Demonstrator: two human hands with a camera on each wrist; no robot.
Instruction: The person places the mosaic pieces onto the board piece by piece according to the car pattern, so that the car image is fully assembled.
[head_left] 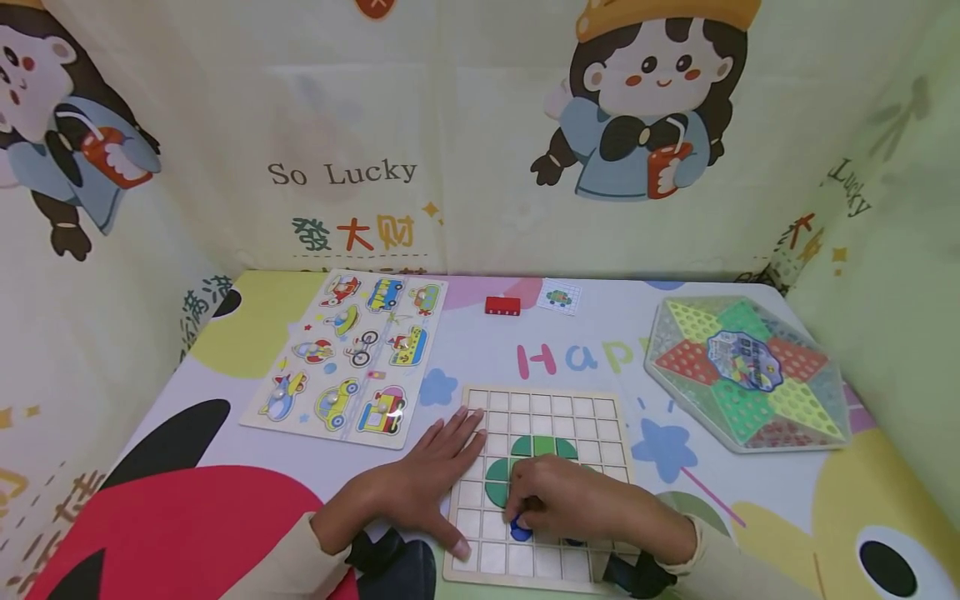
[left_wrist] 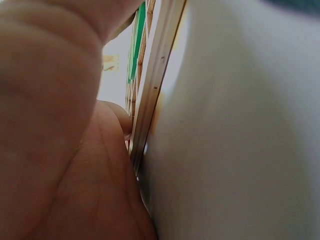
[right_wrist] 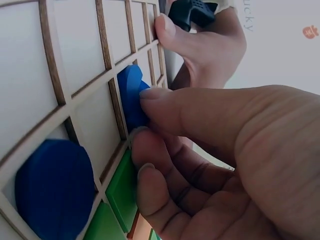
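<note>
A wooden grid board [head_left: 493, 557] lies on the table in front of me, with green pieces [head_left: 497, 482] set in its cells. My left hand [head_left: 420, 487] rests along the board's left side, fingers spread and straight. Its palm is large in the left wrist view, beside the board's edge [left_wrist: 159, 70]. Over the lower middle, my right hand [head_left: 562, 500] pinches a blue piece [right_wrist: 131, 95] between thumb and fingers, tilted at a cell. A second blue piece [right_wrist: 55, 190], many-sided, sits in another cell of that row. Part of the green shape is hidden under my right hand.
A vehicle peg puzzle [head_left: 352, 358] lies to the left. At the back are a small red block [head_left: 502, 306] and a picture card [head_left: 558, 297]. A hexagonal box [head_left: 746, 375] with a star pattern stands at the right. Printed curtains [head_left: 480, 108] enclose the table.
</note>
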